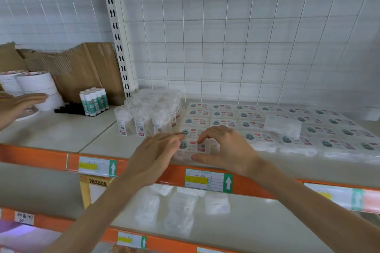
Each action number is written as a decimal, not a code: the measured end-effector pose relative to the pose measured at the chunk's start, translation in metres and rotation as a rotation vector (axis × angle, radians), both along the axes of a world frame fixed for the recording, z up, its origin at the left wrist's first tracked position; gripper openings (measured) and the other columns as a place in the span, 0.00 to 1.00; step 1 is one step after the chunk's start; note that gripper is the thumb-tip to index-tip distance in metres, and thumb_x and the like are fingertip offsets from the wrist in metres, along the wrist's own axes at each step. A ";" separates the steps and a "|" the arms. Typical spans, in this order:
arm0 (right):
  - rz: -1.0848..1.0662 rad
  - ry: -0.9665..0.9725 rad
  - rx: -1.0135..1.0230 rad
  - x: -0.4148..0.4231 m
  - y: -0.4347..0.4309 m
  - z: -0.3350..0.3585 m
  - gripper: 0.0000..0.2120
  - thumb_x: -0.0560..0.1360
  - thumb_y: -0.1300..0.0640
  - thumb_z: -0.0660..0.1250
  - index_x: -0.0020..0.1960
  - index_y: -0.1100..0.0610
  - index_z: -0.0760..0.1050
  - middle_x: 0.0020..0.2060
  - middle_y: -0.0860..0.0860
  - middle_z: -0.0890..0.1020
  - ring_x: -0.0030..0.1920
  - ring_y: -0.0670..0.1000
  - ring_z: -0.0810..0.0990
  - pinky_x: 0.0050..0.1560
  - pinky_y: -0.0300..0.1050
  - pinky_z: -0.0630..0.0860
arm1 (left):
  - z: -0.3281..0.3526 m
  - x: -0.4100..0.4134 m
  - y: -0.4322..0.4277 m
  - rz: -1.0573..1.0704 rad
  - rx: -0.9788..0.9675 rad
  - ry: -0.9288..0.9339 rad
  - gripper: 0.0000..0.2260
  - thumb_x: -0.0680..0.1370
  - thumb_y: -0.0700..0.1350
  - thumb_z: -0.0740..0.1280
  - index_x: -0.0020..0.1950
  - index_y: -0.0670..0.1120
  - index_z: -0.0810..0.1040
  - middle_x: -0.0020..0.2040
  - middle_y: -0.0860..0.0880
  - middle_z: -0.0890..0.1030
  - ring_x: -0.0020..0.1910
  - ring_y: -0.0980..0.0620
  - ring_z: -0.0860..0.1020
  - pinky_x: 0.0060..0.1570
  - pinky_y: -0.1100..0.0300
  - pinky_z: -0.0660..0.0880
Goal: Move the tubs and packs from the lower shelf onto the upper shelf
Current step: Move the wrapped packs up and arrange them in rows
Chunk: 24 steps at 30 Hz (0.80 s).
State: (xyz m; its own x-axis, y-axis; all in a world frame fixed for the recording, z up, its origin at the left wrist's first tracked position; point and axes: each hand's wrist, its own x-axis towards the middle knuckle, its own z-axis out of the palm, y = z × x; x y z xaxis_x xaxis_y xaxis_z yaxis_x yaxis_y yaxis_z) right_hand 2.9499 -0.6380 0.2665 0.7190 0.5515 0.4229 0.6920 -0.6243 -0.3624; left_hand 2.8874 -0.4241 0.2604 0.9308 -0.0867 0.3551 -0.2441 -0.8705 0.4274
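Note:
A flat clear pack (194, 146) with a printed label lies at the front edge of the upper shelf (61, 129). My right hand (225, 147) grips it, fingers curled over its top and thumb at its front edge. My left hand (157, 150) presses its straight fingers against the pack's left side. Behind it lie rows of like packs (246, 118), one loose pack (282, 125) on top of them. A cluster of clear round tubs (148, 114) stands to the left of the rows. On the lower shelf (257, 217) lie several clear packs (176, 209).
Another person's hand (19, 102) reaches in at far left by stacked white tape rolls (39, 86). Glue sticks (94, 101) and cardboard sheets (86, 68) stand beyond. A slotted upright post (117, 33) and wire grid back the shelf. Orange rails carry labels (208, 179).

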 end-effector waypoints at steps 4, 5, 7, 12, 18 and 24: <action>0.025 -0.012 -0.011 0.001 0.002 -0.001 0.25 0.66 0.30 0.65 0.52 0.48 0.79 0.52 0.43 0.80 0.56 0.45 0.75 0.62 0.48 0.71 | 0.001 0.000 -0.001 0.022 -0.003 0.012 0.22 0.83 0.60 0.46 0.70 0.60 0.73 0.63 0.69 0.65 0.55 0.79 0.59 0.54 0.85 0.45; 0.022 -0.017 -0.019 0.001 0.002 -0.001 0.25 0.67 0.31 0.66 0.53 0.48 0.79 0.53 0.43 0.80 0.56 0.45 0.74 0.63 0.48 0.70 | 0.001 0.000 -0.001 0.022 0.009 0.000 0.24 0.82 0.62 0.44 0.70 0.60 0.72 0.64 0.69 0.66 0.56 0.77 0.59 0.54 0.85 0.45; 0.018 -0.027 -0.039 0.000 0.002 -0.002 0.26 0.67 0.30 0.64 0.54 0.49 0.78 0.54 0.44 0.79 0.57 0.46 0.74 0.63 0.49 0.70 | -0.001 0.002 -0.001 0.022 0.032 -0.019 0.28 0.79 0.62 0.42 0.71 0.59 0.72 0.66 0.66 0.68 0.59 0.73 0.59 0.55 0.85 0.45; 0.036 -0.028 -0.032 0.002 0.001 -0.005 0.27 0.70 0.28 0.58 0.53 0.48 0.78 0.52 0.43 0.79 0.56 0.46 0.75 0.62 0.47 0.71 | -0.001 0.001 -0.002 0.000 0.030 -0.037 0.28 0.78 0.60 0.43 0.70 0.57 0.73 0.70 0.62 0.71 0.61 0.71 0.60 0.56 0.85 0.45; -0.062 -0.115 0.140 0.006 -0.034 0.012 0.12 0.76 0.45 0.68 0.55 0.50 0.79 0.55 0.46 0.81 0.59 0.49 0.75 0.62 0.47 0.71 | 0.001 0.004 -0.001 -0.043 0.042 -0.007 0.21 0.84 0.59 0.49 0.73 0.56 0.70 0.72 0.59 0.69 0.62 0.71 0.59 0.59 0.80 0.47; -0.425 -0.079 0.029 0.028 -0.121 0.035 0.16 0.74 0.48 0.71 0.60 0.50 0.76 0.62 0.49 0.76 0.65 0.52 0.70 0.61 0.44 0.65 | 0.017 0.014 -0.025 -0.100 0.044 -0.060 0.26 0.81 0.63 0.49 0.74 0.53 0.70 0.73 0.58 0.69 0.72 0.61 0.62 0.66 0.67 0.53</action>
